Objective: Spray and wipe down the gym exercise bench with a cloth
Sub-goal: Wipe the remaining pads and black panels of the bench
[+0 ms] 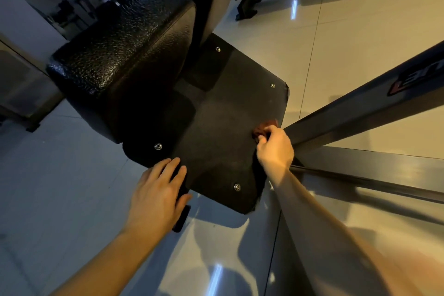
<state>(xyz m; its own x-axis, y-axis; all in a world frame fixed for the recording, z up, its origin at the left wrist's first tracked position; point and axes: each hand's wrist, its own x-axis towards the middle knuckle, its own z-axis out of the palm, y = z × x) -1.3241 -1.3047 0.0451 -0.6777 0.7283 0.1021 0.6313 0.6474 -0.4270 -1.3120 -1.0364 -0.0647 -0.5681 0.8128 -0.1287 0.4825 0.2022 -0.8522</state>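
Below, a flat black base plate with silver bolts (216, 132) was being wiped.
The left hand (156, 196) was laid open on the plate's near edge; the right hand (276, 149) was closed around a crumpled reddish-brown cloth (263, 128), pressed near the plate's right edge. Beyond, the black textured padded bench (125, 48) was seen.

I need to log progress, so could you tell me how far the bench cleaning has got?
Nothing shows finished; no spray bottle is visible. In hand: the right hand presses a reddish cloth on the dark panel, while the left hand braces its edge. The textured pad looks untouched.
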